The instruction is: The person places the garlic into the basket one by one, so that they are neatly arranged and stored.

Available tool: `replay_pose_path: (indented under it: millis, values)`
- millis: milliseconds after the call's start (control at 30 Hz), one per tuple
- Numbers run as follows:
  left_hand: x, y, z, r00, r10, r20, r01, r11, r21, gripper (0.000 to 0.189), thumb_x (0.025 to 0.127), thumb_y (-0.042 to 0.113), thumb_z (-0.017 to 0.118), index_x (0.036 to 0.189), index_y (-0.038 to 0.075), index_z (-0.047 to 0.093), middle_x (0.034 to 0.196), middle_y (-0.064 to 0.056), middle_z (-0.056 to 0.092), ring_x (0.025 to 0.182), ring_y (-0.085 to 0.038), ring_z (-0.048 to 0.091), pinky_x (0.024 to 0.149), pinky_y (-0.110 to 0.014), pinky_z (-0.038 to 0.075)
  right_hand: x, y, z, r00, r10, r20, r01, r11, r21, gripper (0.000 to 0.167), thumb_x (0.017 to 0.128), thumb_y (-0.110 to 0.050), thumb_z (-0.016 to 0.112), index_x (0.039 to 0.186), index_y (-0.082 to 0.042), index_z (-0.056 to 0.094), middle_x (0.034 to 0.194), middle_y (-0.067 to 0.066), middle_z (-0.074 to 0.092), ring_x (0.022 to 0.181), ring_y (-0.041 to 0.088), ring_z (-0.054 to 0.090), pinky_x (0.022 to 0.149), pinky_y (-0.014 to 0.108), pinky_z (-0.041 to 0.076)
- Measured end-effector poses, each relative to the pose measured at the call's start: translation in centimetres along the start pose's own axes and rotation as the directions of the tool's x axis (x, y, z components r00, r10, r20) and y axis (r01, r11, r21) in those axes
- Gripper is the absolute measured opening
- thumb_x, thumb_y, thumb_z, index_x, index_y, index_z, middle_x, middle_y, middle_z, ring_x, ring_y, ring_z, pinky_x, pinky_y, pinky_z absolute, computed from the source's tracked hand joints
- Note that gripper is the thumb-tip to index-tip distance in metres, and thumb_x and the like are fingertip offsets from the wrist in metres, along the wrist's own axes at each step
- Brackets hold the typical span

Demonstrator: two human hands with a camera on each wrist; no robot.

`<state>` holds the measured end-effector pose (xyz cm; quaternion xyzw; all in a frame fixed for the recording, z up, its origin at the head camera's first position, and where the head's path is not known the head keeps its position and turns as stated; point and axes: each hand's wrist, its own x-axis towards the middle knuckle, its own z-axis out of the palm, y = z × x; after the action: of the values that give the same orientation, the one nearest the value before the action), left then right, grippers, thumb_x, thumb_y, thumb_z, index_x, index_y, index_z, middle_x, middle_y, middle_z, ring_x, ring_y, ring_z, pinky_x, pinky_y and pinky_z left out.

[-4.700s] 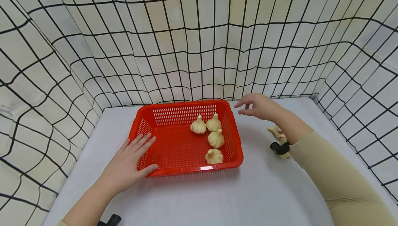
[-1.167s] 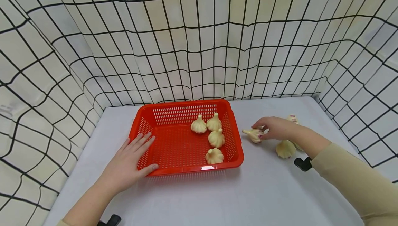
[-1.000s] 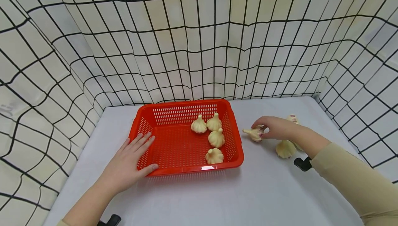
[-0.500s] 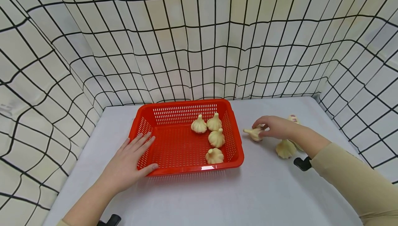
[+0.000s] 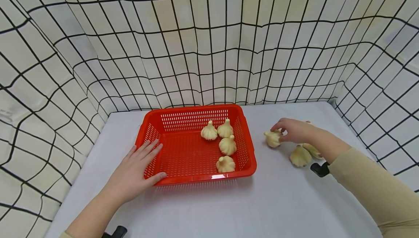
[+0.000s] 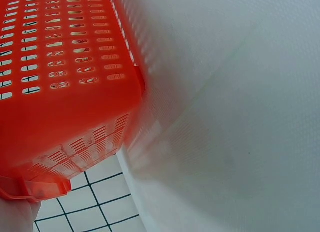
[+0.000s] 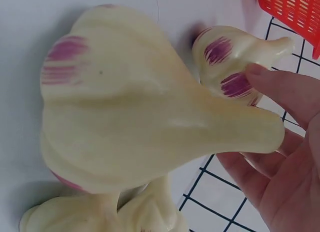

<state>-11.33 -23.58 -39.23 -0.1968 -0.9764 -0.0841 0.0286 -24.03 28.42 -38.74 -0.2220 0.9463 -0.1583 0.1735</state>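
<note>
My left hand [image 5: 135, 170] lies with straight, spread fingers over the left end of a red plastic basket [image 5: 196, 180], its thumb along the front rim. In the left wrist view only a bit of that hand [image 6: 17, 215] shows, at the basket's edge. To the right of the basket, my right hand [image 5: 291, 130] pinches a garlic bulb [image 5: 272, 139] low over the table. The right wrist view shows the thumb on this purple-streaked bulb [image 7: 225, 56], its stem towards the basket. Another garlic bulb [image 7: 125, 101] fills the foreground there.
Several garlic bulbs [image 5: 227, 145] sit along the basket's right side. More lie on the white table [image 5: 209, 209] under the right forearm: one bulb [image 5: 300, 156] in plain sight, others partly covered. Black netting [image 5: 226, 59] over white cloth closes off the back and sides.
Since the first frame my right hand has come down from beside the basket's back right corner to a garlic bulb. In the last half second the bulb has shifted right and turned. Left hand still.
</note>
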Motion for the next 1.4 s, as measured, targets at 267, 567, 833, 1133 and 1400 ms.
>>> replay_pose_path:
  millis: [267, 567, 833, 1133, 1400]
  values:
    - [-0.1, -0.1, 0.0, 1.0, -0.001, -0.004, 0.001, 1.0, 0.0, 0.088, 0.087, 0.062, 0.064, 0.155, 0.015, 0.035, 0.162, -0.007, 0.027, 0.148, -0.036, 0.023, 0.122, -0.047, -0.001, -0.1, 0.4, -0.3, 0.996, 0.08, 0.034, -0.079, 0.996, -0.03, 0.045, 0.088, -0.017, 0.076, 0.13, -0.009, 0.063, 0.124, 0.009, 0.064, 0.114, 0.033, 0.059, 0.094, 0.079, 0.029]
    - [0.0, -0.1, 0.0, 1.0, 0.0, 0.0, 0.0, 1.0, -0.003, 0.088, 0.087, 0.062, 0.064, 0.156, 0.016, 0.034, 0.162, -0.007, 0.027, 0.148, -0.036, 0.022, 0.122, -0.044, -0.005, -0.4, 0.5, -0.6, 0.993, 0.114, 0.027, -0.114, 0.993, 0.008, 0.051, 0.089, -0.022, 0.075, 0.134, -0.004, 0.059, 0.127, 0.014, 0.063, 0.116, 0.035, 0.058, 0.097, 0.066, 0.041]
    - [0.0, -0.1, 0.0, 1.0, 0.008, -0.008, -0.008, 1.0, 0.006, 0.088, 0.086, 0.061, 0.065, 0.155, 0.014, 0.036, 0.162, -0.008, 0.028, 0.147, -0.037, 0.023, 0.122, -0.049, 0.001, -0.4, 0.8, -0.7, 0.996, 0.085, -0.008, -0.085, 0.995, 0.043, 0.053, 0.092, -0.029, 0.072, 0.135, -0.003, 0.057, 0.123, 0.016, 0.063, 0.112, 0.034, 0.06, 0.093, 0.052, 0.051]
    - [0.0, -0.1, 0.0, 1.0, 0.005, 0.0, -0.005, 1.0, 0.003, 0.088, 0.087, 0.062, 0.064, 0.155, 0.015, 0.036, 0.162, -0.008, 0.027, 0.148, -0.036, 0.022, 0.122, -0.05, 0.002, 0.3, 0.4, -0.9, 0.994, 0.101, -0.032, -0.1, 0.994, 0.037, 0.047, 0.096, -0.027, 0.067, 0.136, -0.006, 0.056, 0.118, 0.012, 0.065, 0.103, 0.027, 0.063, 0.091, 0.049, 0.052]
    - [0.0, 0.0, -0.1, 1.0, -0.001, 0.009, 0.001, 1.0, 0.003, 0.088, 0.086, 0.061, 0.065, 0.156, 0.016, 0.035, 0.162, -0.008, 0.027, 0.148, -0.036, 0.022, 0.122, -0.05, 0.001, 1.1, 0.2, -0.8, 0.994, 0.1, -0.051, -0.1, 0.995, 0.002, 0.043, 0.095, -0.027, 0.068, 0.131, -0.005, 0.061, 0.112, 0.009, 0.067, 0.095, 0.022, 0.062, 0.088, 0.046, 0.053]
